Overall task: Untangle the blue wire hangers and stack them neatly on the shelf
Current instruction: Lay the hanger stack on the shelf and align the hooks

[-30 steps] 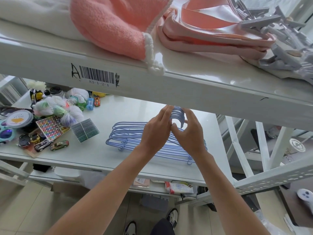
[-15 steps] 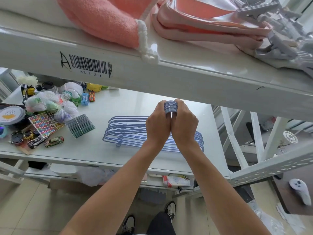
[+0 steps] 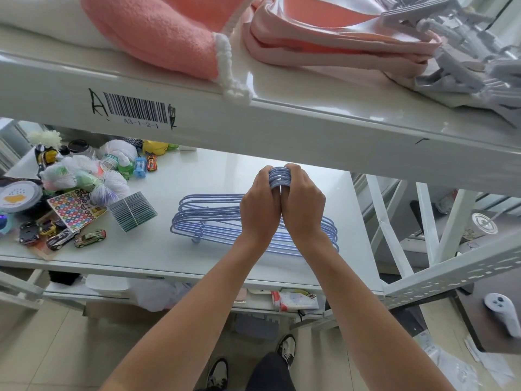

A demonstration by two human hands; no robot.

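Left hand [image 3: 258, 208] and right hand [image 3: 303, 206] clamped tight around bunched hooks of blue wire hangers [image 3: 208, 218], squeezing them flush; bodies fanned below grip on shelf [image 3: 169, 258].

blue hangers [image 3: 208, 218], white shelf [image 3: 197, 176], pink towel [image 3: 158, 32]

Headroom is tight here: the upper shelf beam [image 3: 282, 122] hangs right over the far part of the shelf [image 3: 174, 255], so reaching in means coming low from the near edge. Left side is jammed with toy cars [image 3: 90, 238], a sticker sheet [image 3: 74, 210] and netted bundles [image 3: 107, 190]. The blue wire hangers [image 3: 208, 218] fill the middle. Bare strips run along the near edge and far right, with a slanted frame brace [image 3: 389, 230] just beyond.
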